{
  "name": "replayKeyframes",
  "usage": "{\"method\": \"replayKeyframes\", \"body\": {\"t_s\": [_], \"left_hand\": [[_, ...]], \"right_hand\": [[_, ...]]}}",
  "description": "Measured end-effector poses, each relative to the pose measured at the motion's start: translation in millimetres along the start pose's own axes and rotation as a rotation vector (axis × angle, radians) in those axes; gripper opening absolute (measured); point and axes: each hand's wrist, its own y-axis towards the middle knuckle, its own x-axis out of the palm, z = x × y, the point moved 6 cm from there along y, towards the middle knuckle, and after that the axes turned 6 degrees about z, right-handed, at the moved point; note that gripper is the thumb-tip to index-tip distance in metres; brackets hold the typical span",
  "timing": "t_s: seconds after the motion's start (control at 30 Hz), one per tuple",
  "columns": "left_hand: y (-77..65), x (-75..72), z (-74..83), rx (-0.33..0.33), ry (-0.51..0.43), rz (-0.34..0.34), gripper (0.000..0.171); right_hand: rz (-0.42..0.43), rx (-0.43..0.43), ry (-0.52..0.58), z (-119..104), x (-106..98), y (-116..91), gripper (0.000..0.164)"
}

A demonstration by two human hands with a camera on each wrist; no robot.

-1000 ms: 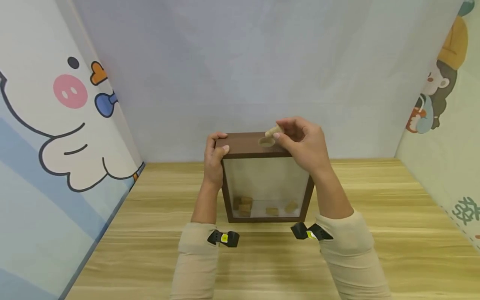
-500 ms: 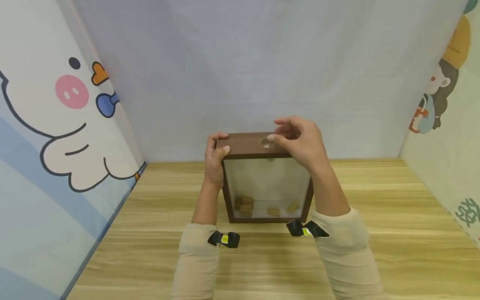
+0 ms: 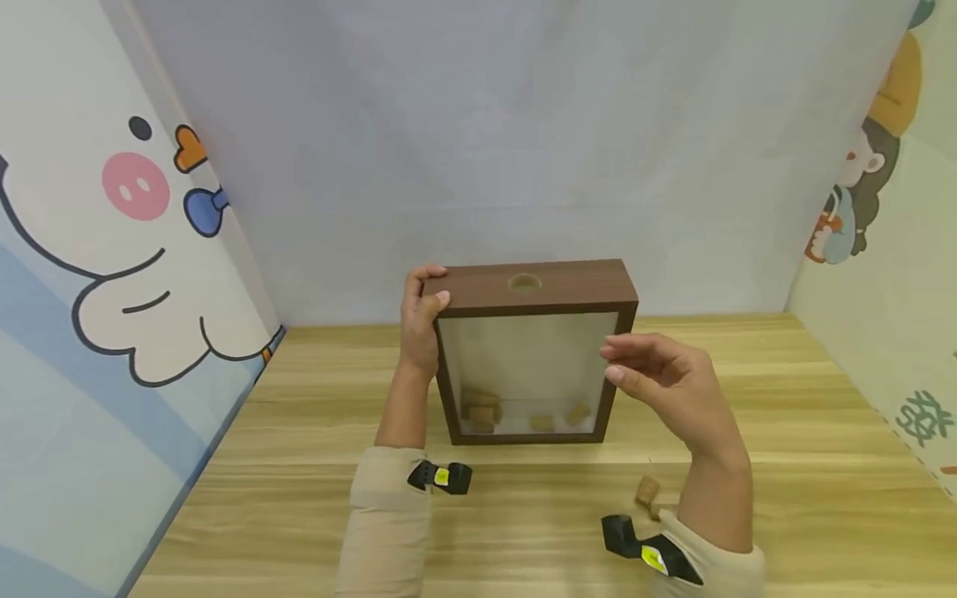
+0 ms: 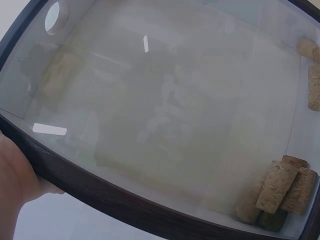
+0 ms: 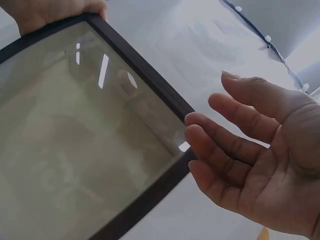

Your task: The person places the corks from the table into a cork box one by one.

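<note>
A brown wooden frame box point(image 3: 478, 291) with a clear front stands upright on the table, a round hole point(image 3: 525, 283) in its top. My left hand point(image 3: 422, 328) grips its upper left corner, thumb and fingers over the top edge. Several wine corks lie at the bottom inside, with a pile of corks point(image 4: 277, 187) in one corner. My right hand point(image 3: 680, 390) is off the box's right front side, fingers loosely bent and holding nothing, as the right wrist view also shows. Loose corks point(image 3: 647, 490) lie on the table near the right wrist, partly hidden by the sleeve.
The wood-grain table point(image 3: 299, 465) reaches back to a pale wall sheet point(image 3: 493, 124). Printed cartoon panels stand at the left point(image 3: 134, 291) and right point(image 3: 882, 316). A black camera point(image 3: 650, 552) sits on the right wrist, another camera point(image 3: 441, 477) on the left.
The cork that my right hand held at the hole has gone in there and out of the fingers. That hand has then come down toward the right front. The left hand keeps its grip.
</note>
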Motion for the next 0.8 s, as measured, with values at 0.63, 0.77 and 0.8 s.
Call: {"method": "replayKeyframes", "body": {"t_s": [0.63, 0.77, 0.8], "left_hand": [[0.6, -1.4, -1.4, -0.016, 0.007, 0.024, 0.033], [0.4, -0.8, -1.9, -0.018, 0.004, 0.023, 0.032], [0.5, -0.6, -1.8, -0.016, 0.003, 0.024, 0.032]], "right_hand": [[-0.194, 0.376, -0.311, 40, -61, -56, 0.035], [-0.216, 0.452, -0.369, 49, -71, -66, 0.036], [-0.224, 0.472, -0.387, 52, -75, -69, 0.036]]}}
